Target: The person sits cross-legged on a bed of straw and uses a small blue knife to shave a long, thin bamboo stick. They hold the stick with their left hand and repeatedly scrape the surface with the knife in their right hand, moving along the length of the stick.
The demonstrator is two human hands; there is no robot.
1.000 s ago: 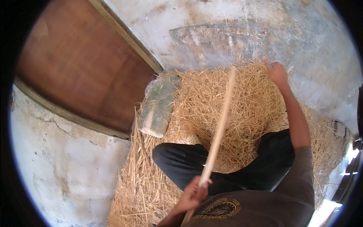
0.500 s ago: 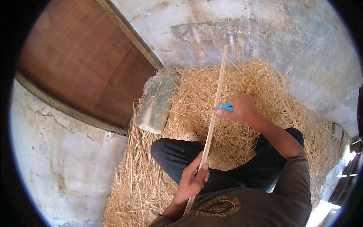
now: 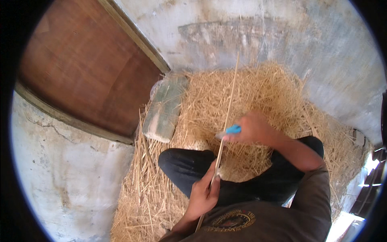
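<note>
A long, thin, pale strip (image 3: 230, 101), bamboo or wood by its look, slants up and away from my lap. Around its lower part my left hand (image 3: 204, 195) is closed, thumb on the right side, and the near end passes beside my shirt. My right hand (image 3: 254, 128) grips a small knife (image 3: 233, 129) by its blue handle. The short blade lies against the strip around its middle, a little beyond my left hand. Motion blurs the blade and right fingers somewhat.
Straw-like shavings (image 3: 278, 92) cover the floor around my crossed legs (image 3: 185, 165). A greenish slab-like block (image 3: 165, 109) lies to the left of them. Beyond stand a stained wall (image 3: 225, 36) and a brown panel (image 3: 92, 68) in a wooden frame.
My right hand has drawn the knife down along the strip toward me. The strip now looks narrower, and its far tip sits slightly lower. My left hand keeps its hold.
</note>
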